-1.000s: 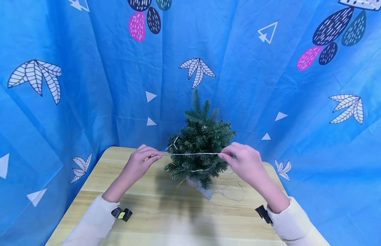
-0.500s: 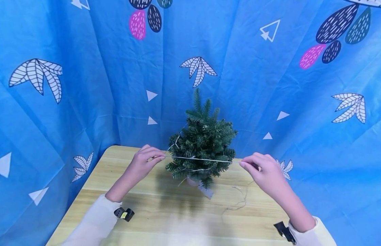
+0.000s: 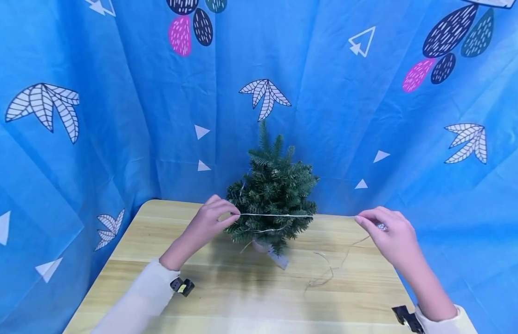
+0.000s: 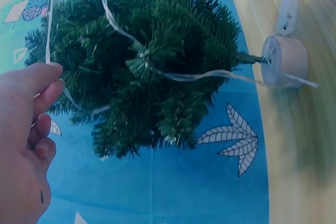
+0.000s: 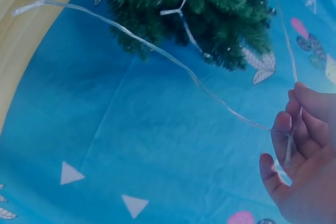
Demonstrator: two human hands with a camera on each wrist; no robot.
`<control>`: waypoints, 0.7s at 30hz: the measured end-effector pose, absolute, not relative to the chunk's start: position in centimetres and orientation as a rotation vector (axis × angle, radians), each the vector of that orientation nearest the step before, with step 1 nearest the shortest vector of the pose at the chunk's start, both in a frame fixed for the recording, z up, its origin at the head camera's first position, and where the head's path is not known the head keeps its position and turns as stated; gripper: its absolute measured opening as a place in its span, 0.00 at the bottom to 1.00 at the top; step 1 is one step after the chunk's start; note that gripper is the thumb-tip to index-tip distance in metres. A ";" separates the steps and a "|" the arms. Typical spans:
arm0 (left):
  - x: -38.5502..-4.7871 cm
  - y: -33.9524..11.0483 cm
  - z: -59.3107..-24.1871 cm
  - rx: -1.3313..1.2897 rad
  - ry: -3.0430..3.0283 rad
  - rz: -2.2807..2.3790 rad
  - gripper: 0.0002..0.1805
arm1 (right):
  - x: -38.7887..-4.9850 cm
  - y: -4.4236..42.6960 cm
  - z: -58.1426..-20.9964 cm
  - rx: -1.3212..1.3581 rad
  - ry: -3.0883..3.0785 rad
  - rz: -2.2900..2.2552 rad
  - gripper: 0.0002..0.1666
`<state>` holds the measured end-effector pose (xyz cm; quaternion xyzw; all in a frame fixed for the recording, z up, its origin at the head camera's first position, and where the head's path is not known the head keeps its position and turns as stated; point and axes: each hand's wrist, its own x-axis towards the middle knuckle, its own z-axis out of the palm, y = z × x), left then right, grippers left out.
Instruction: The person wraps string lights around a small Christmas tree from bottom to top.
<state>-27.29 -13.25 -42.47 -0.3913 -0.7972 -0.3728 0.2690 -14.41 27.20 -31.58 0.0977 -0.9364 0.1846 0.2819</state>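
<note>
A small artificial Christmas tree point(image 3: 280, 190) stands on the table, a clear-wired string of lights point(image 3: 280, 215) stretched level across its front. My left hand point(image 3: 210, 217) pinches the wire between thumb and index finger at the tree's left side. Well out to the right, my right hand point(image 3: 392, 236) pinches the other end of the stretch. In the right wrist view the wire runs across the right hand's fingers point(image 5: 283, 121), with a small bulb point(image 5: 287, 150) near them. Other lengths of wire point(image 4: 194, 75) lie around the branches. The tree's far side is hidden.
The tree's round pale base point(image 4: 294, 61) has a whitish tag point(image 3: 279, 260) beside it. Loose wire point(image 3: 326, 273) trails over the wooden table point(image 3: 225, 297) at right. A blue patterned curtain point(image 3: 250, 46) hangs close behind and at both sides.
My right hand has moved right, away from the tree, drawing the wire out longer. My left hand has shifted slightly right towards the branches. More loose wire shows on the table's right.
</note>
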 end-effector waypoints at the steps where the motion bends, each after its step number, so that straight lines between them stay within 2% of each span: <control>1: -27.2 -13.0 -42.5 -1.052 -2.153 -0.996 0.05 | -14.4 27.4 -31.6 0.241 -2.513 0.506 0.04; 13: -25.5 -11.6 -42.9 -0.974 -2.131 -1.004 0.06 | -14.5 28.9 -32.4 0.097 -2.477 0.587 0.11; 21: -22.4 -7.4 -39.3 -0.961 -2.102 -1.022 0.09 | -14.4 28.5 -32.4 0.016 -2.440 0.612 0.13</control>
